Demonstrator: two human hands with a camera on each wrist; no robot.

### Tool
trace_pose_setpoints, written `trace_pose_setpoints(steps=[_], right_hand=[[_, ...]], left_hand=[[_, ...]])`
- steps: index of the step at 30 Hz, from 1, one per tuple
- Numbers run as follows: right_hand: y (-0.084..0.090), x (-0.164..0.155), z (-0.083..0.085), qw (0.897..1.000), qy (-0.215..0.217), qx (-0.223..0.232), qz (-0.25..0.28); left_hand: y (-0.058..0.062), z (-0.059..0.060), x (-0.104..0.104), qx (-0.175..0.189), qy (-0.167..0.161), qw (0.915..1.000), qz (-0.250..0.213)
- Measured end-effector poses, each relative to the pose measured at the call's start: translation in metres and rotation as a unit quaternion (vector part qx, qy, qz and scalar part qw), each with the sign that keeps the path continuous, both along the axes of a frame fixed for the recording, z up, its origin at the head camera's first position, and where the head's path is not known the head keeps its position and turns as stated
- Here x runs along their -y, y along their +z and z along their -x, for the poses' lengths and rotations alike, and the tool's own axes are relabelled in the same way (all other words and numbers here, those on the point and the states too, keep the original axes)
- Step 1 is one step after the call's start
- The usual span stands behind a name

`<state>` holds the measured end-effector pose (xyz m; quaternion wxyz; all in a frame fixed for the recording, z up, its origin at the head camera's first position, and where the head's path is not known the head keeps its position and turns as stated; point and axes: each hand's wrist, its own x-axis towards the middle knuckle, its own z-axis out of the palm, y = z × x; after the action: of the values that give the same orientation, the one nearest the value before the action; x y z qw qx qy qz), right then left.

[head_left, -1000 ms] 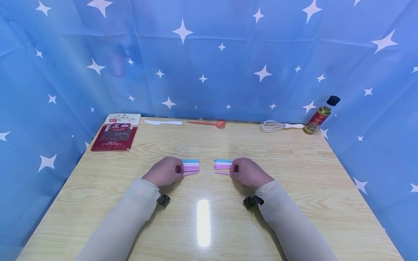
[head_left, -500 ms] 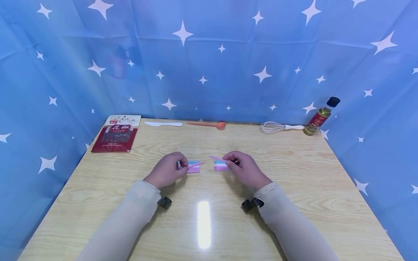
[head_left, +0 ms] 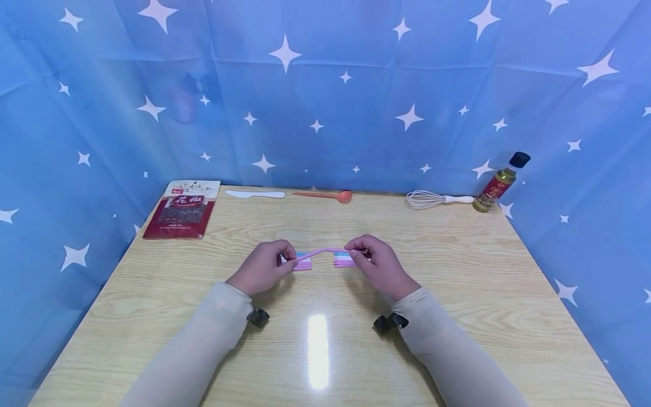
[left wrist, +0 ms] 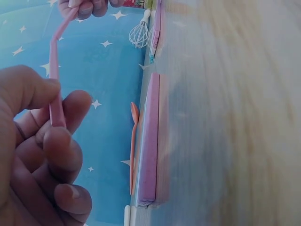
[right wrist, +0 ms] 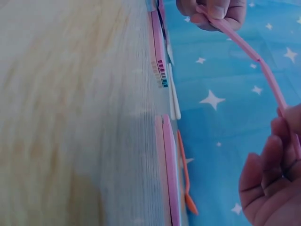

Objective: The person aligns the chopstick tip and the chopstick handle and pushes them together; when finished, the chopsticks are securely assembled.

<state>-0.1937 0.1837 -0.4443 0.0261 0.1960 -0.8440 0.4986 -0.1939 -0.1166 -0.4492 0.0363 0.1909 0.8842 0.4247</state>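
Each hand pinches one slim pink stick above the table. My left hand (head_left: pixel 264 265) has its stick (left wrist: pixel 54 84) between thumb and fingers, tilted up toward the middle. From the other side, my right hand (head_left: pixel 378 263) holds a second pink stick (right wrist: pixel 273 87). The tips of the two sticks meet at a slight angle between the hands. Below the left hand lies a row of blue, white and pink sticks (head_left: pixel 304 268), their square end holes showing in the right wrist view. A matching row (head_left: pixel 343 262) lies under the right hand, which partly hides it.
Along the back edge of the wood-look table (head_left: pixel 458 316) lie a red seasoning packet (head_left: pixel 180 212), a white knife (head_left: pixel 254 194), an orange spoon (head_left: pixel 343 196) and a whisk (head_left: pixel 437 198). An oil bottle (head_left: pixel 495 186) stands at the back right, before a blue starry curtain (head_left: pixel 325 85).
Both hands have lifted a pink stick from the near side of their rows and raised it. The sticks have moved inward until their tips meet.
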Motion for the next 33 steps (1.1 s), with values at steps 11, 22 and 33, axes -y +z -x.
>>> trace_pose_setpoints(steps=[11,22,33], right_hand=[[0.0020,-0.0025,0.0009,1.000,0.003,-0.006,-0.006],[0.0021,-0.0040,0.0020,1.000,-0.003,0.009,0.010],[0.0017,-0.0040,0.0012,1.000,0.007,-0.003,0.010]], left_hand=[[-0.0019,-0.0007,0.0001,0.004,0.003,0.9994,-0.034],[-0.0001,-0.0011,0.0001,0.033,-0.010,0.9956,-0.088],[0.0010,-0.0025,-0.0001,0.041,-0.008,0.9925,-0.115]])
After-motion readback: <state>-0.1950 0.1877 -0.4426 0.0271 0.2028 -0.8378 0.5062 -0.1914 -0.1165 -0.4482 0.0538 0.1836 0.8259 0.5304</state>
